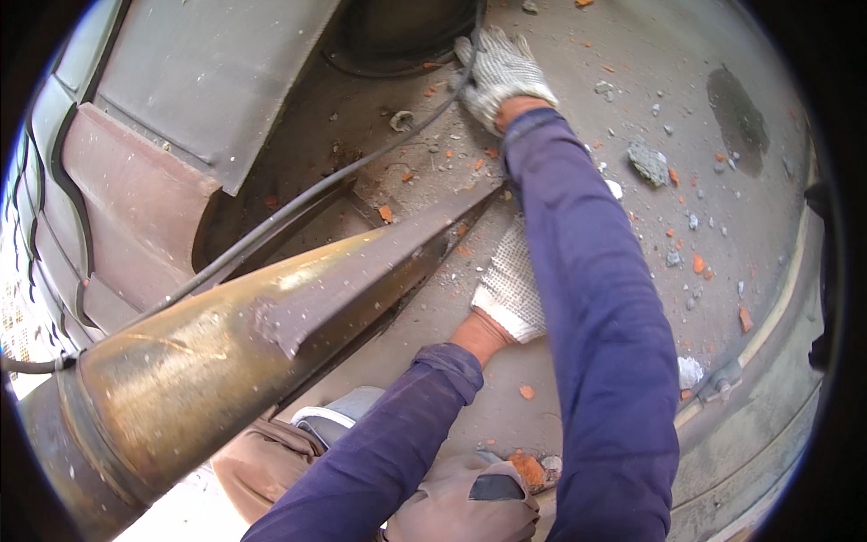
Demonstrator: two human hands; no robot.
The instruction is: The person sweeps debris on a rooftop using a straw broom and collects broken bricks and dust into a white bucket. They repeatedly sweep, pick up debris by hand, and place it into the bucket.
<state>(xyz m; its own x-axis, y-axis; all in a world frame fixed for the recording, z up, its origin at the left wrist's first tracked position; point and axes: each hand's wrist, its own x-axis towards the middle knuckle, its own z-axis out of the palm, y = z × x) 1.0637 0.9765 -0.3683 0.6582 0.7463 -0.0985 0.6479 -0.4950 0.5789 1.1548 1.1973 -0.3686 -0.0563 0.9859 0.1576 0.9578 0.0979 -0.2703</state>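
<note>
My right hand (pixel 508 74), in a white knitted glove, reaches to the top of the view. Its fingers look stretched out against the dusty grey surface, and a black cable (pixel 361 164) runs along its thumb side. I cannot tell if it grips the cable. My left hand (pixel 513 287), gloved alike, is lower and closer to me, near the surface. My right sleeve hides its fingers and anything in them. Left of my hands lies a large brassy metal pipe (pixel 217 361), with a brown angled metal strip (pixel 361 271) along it tapering to a point near my right forearm.
Orange rubble, such as a fragment (pixel 698 263), and a grey mortar lump (pixel 648 163) litter the surface. Roof tiles (pixel 135 194) and a grey panel (pixel 208 81) stand left. A dark round opening (pixel 397 36) is at the top. A pale pipe (pixel 777 316) curves along the right edge.
</note>
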